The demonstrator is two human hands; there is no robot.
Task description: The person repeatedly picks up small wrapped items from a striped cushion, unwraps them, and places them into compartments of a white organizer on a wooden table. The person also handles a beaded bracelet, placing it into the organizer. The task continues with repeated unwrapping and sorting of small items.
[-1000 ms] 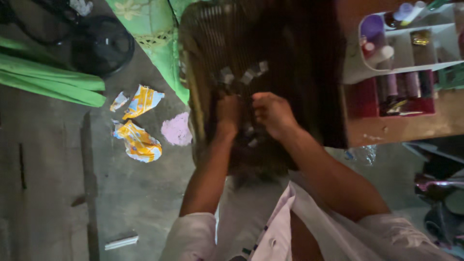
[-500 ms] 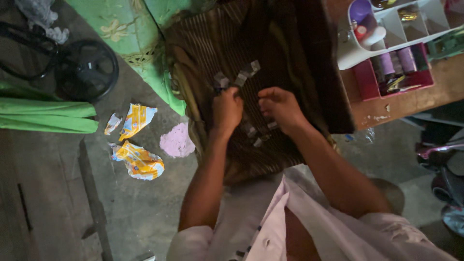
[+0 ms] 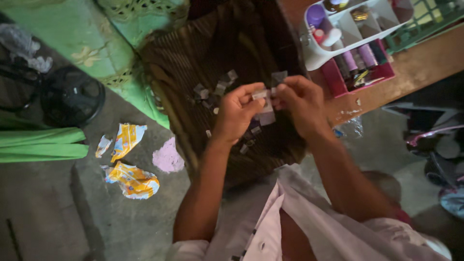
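Note:
My left hand (image 3: 238,112) and my right hand (image 3: 300,101) meet above a dark striped cloth (image 3: 208,53) draped in front of me. Between the fingertips of both hands I pinch a small pale grey piece (image 3: 265,94), with another bit of it hanging just below. Several more small grey pieces (image 3: 215,91) lie scattered on the cloth to the left of my left hand, and a few more sit under my wrists. Both hands are closed on the piece.
A white organiser (image 3: 357,26) and a red tray (image 3: 360,72) with small bottles stand on a wooden table (image 3: 420,63) at the right. Green fabric (image 3: 87,43), a black round fan base (image 3: 70,96), crumpled yellow wrappers (image 3: 130,179) and a pink scrap (image 3: 166,157) lie on the concrete floor.
Both hands have lifted off the cloth and come together, picking up a grey piece between the fingertips. The view has shifted, moving the cloth and table leftward.

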